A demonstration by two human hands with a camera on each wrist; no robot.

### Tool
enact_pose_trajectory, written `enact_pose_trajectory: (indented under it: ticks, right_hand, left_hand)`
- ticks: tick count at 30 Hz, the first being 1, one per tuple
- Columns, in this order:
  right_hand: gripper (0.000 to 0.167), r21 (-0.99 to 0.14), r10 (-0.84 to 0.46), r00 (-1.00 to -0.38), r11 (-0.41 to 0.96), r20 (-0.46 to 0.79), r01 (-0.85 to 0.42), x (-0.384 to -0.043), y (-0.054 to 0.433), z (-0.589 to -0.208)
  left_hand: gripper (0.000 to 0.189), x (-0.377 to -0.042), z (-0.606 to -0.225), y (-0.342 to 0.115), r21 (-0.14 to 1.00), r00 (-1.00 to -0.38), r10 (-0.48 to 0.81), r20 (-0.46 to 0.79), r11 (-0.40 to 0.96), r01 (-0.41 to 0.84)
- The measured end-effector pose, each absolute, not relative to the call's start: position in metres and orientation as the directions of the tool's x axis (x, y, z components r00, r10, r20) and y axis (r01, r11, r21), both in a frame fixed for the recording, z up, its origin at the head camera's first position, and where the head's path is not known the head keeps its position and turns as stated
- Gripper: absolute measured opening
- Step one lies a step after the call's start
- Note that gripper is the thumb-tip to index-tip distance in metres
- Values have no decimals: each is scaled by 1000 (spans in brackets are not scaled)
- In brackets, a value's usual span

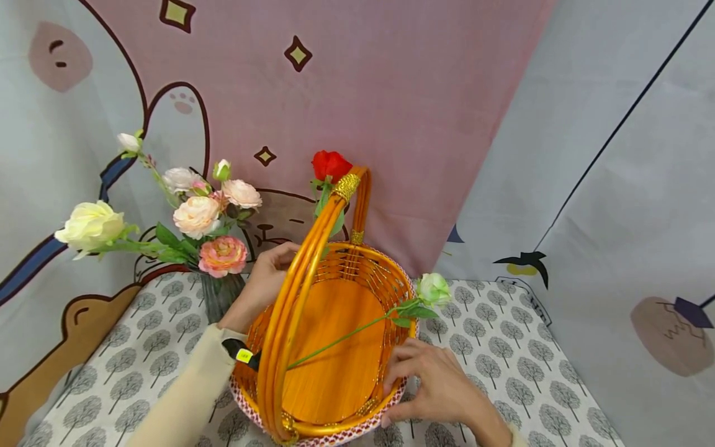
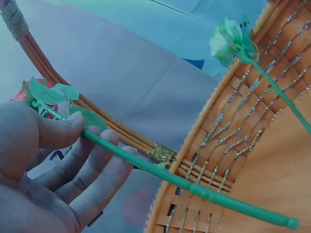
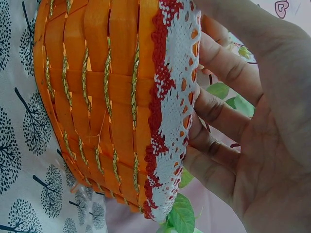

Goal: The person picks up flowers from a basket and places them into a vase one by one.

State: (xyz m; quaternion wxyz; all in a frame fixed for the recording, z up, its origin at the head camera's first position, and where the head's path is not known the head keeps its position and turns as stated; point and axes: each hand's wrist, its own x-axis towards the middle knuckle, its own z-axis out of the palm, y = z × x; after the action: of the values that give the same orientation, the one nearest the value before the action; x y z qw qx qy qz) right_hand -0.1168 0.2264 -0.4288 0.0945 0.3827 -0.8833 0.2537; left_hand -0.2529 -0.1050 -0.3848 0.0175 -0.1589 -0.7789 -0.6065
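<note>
My left hand (image 1: pixel 265 285) is at the far left side of an orange woven basket (image 1: pixel 341 397), partly hidden behind its tall handle. In the left wrist view it pinches the green stem of a red rose (image 1: pixel 331 166) between thumb and fingers. The stem's cut end (image 2: pixel 286 222) points in over the basket, and the bloom stands by the handle's top. My right hand (image 1: pixel 438 375) grips the basket's right front rim, fingers inside, beside the red-and-white lace trim (image 3: pixel 175 97). A pale green rose (image 1: pixel 434 289) lies in the basket, its bloom over the right rim.
A grey vase (image 1: pixel 218 298) stands left of the basket, holding several pink and cream flowers and a pale yellow rose (image 1: pixel 92 226). Under everything lies a tree-print cloth (image 1: pixel 486 347). Behind hangs a pink and grey cartoon curtain (image 1: pixel 413 112).
</note>
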Motion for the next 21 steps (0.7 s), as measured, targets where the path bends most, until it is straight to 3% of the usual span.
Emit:
enact_pose_trajectory:
  ticks: [13, 21]
  right_hand:
    - [28, -370, -622, -693, 586, 365, -721, -116, 226, -429]
    - [28, -364, -622, -689, 585, 373, -725, -116, 225, -429]
  left_hand:
    - [19, -240, -358, -113, 917, -950, 168, 263, 262, 300]
    - [24, -233, -346, -117, 913, -931, 137, 338, 194, 360]
